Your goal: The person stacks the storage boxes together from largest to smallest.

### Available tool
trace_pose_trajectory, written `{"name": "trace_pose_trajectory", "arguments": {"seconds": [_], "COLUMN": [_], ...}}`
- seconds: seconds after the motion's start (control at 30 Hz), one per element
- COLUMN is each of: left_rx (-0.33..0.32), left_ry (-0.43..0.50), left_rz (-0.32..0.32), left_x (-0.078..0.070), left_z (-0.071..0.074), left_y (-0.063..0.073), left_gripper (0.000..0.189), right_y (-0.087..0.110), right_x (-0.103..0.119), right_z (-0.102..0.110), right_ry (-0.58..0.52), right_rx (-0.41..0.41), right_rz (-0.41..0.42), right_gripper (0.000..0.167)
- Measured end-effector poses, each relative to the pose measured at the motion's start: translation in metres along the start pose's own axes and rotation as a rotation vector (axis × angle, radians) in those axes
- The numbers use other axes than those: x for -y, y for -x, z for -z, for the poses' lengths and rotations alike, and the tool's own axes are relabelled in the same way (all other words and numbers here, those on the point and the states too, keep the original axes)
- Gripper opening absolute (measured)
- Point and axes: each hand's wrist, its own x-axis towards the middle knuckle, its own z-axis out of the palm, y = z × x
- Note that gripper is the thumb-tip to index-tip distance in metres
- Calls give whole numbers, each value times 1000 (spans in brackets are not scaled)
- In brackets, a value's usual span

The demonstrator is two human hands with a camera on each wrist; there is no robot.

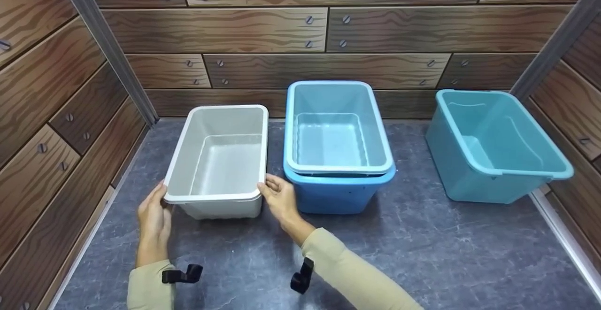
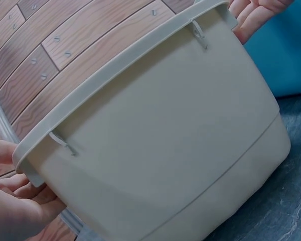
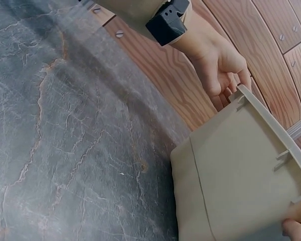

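A light grey plastic bin (image 1: 220, 210) stands at the left on the dark surface, with nothing inside. My left hand (image 1: 154, 216) holds its rim at the near left corner; in the left wrist view the thumb lies over the rim and the fingers (image 2: 37, 193) reach below it. At the near right corner my right hand (image 1: 281, 199) pinches the same rim, thumb on top. The right wrist view shows the bin's outer wall (image 3: 241, 165) with the right thumb (image 3: 297, 230) at its lower edge.
Right of the grey bin, close to my right hand, a light blue bin (image 1: 335, 169) is nested in a darker blue bin (image 1: 335, 197). A teal bin (image 1: 483, 185) stands far right. Wood-patterned walls (image 1: 263, 70) enclose the dark marbled surface (image 1: 408, 249) at back and sides.
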Motion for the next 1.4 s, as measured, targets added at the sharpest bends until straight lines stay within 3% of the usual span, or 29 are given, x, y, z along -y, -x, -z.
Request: {"name": "trace_pose_trajectory", "arguments": {"seconds": [0.2,0.53,0.8,1.0,1.4], "left_rx": [27,13,29,22,29], "left_ry": [-6,8,55,123,159], "left_rz": [-14,-11,-21,-42,-60], "left_x": [1,0,-2,-5,-13], "left_z": [1,0,1,3,3], "left_y": [1,1,6,9,16], "left_gripper": [54,54,59,16,20], "right_y": [1,1,3,8,17], "right_x": [1,6,10,15,30], "right_z": [1,2,2,1,3], "right_ry": [-3,-3,11,45,123], "right_rx": [3,4,13,24,24], "right_rz": [11,1,28,68,146], "right_gripper": [39,40,40,41,41]}}
